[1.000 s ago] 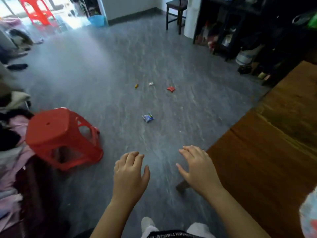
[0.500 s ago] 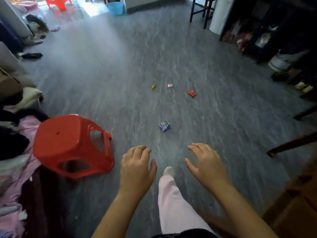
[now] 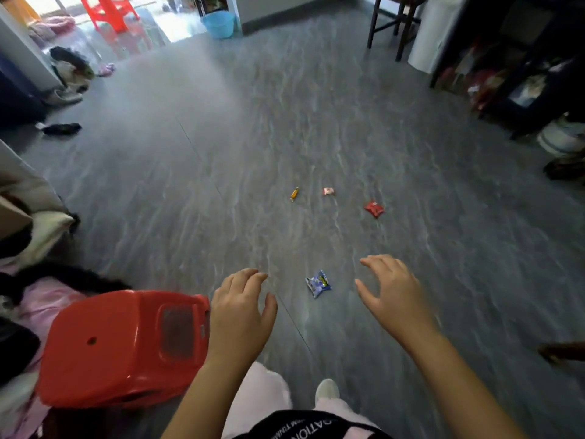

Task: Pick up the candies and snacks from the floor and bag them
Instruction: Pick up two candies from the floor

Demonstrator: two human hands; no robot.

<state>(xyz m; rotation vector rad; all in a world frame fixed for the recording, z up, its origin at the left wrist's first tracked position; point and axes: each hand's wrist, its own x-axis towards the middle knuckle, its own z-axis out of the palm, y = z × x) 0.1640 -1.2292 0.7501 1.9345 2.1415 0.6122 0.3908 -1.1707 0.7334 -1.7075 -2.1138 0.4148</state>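
Note:
Several wrapped sweets lie on the grey floor. A blue-and-white snack packet [image 3: 318, 283] is nearest, lying between my two hands. Farther off are a small yellow candy [image 3: 294, 193], a pink-white candy [image 3: 328, 191] and a red packet [image 3: 374, 208]. My left hand [image 3: 242, 312] hovers left of the blue packet, fingers spread, holding nothing. On the packet's right side, my right hand [image 3: 391, 294] is also open and empty. Neither hand touches the packet. No bag is in view.
A red plastic stool [image 3: 123, 346] stands close at my lower left, beside piled clothes [image 3: 28, 280]. Dark shelving [image 3: 522, 64] and a wooden stool [image 3: 395, 23] stand at the far right. A blue basin [image 3: 219, 24] and shoes [image 3: 63, 96] are far left. My feet show at the bottom.
I have walked forward: the sweets and stool are now nearer and lower in view, and the wooden table on the right has left the frame. Both hands stay open.

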